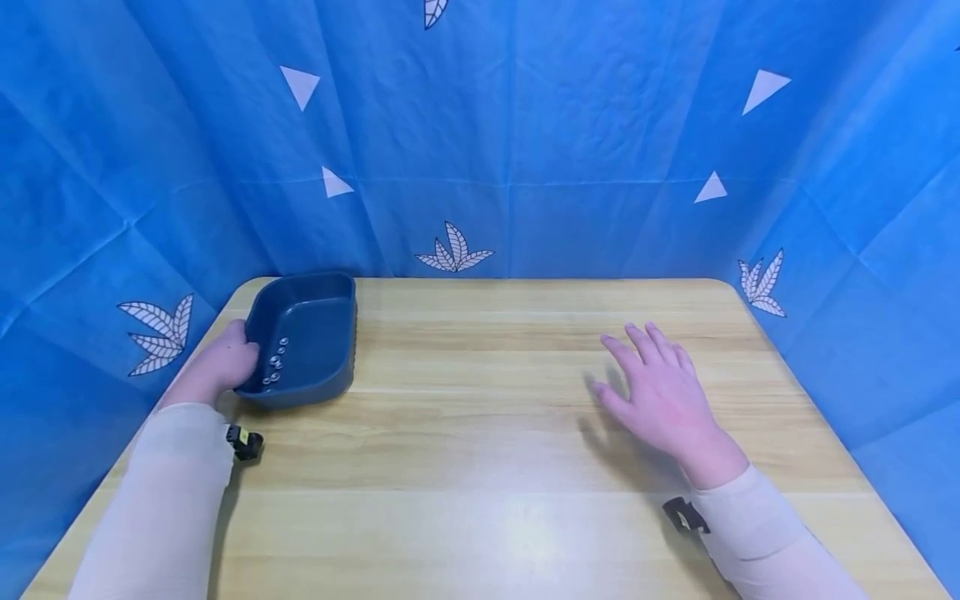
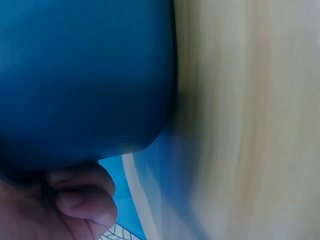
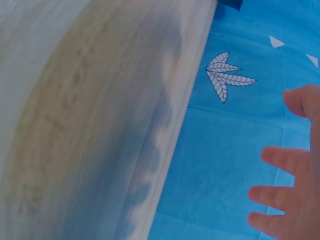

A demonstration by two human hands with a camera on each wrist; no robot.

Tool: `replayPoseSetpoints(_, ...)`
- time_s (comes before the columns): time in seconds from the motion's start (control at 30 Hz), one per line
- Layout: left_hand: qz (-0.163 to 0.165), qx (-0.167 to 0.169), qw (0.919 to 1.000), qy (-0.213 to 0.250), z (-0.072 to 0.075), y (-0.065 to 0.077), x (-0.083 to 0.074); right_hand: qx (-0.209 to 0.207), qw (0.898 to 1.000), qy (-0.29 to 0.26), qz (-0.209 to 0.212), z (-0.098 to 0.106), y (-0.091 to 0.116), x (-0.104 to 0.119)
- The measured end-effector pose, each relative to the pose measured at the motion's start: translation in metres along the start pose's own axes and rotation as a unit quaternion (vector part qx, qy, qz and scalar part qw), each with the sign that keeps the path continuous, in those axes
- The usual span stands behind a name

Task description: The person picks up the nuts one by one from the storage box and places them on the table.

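A dark blue rectangular tray [image 1: 321, 337] is at the table's back left corner. My left hand [image 1: 227, 360] grips its left side, the thumb at the rim. In the left wrist view, curled fingers [image 2: 87, 205] show under the outer wall of the tray [image 2: 85, 90]. Several small, shiny round beads [image 1: 275, 361] lie inside along the tray's left side, near that hand. My right hand [image 1: 663, 400] hovers above the right part of the table with its fingers spread and holds nothing. The right wrist view shows this hand [image 3: 295, 200] above the table surface.
The light wood table [image 1: 487, 433] has rounded back corners. Behind it and at both sides hangs a blue curtain [image 1: 570, 125] printed with white leaves and triangles. Dark wrist cameras [image 1: 244, 442] are strapped over the white sleeves.
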State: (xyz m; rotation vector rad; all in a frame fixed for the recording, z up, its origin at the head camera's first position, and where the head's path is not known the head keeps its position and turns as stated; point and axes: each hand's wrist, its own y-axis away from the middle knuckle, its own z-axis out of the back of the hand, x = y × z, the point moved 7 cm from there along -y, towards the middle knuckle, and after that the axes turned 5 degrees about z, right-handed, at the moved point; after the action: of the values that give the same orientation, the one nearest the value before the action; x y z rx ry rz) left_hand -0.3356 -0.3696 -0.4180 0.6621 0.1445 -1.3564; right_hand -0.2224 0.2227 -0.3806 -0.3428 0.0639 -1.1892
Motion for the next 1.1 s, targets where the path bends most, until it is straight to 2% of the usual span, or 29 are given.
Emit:
replayPoseSetpoints(0.4, -0.010, -0.008, 0.9996, -0.026, -0.013, 0.008, -0.030, -0.002, 1.000, -0.002, 0.001, 0.001, -0.002, 0.001)
replayPoseSetpoints(0.73, -0.018, -0.016, 0.9993, -0.030, -0.039, 0.024, -0.053, -0.004, 1.000, -0.002, 0.011, -0.001, -0.003, 0.006)
replayPoseSetpoints(1.1, -0.056, -0.021, 0.9979, -0.025, -0.070, 0.041, -0.085, -0.003, 1.000, -0.004, 0.015, -0.004, -0.004, 0.010)
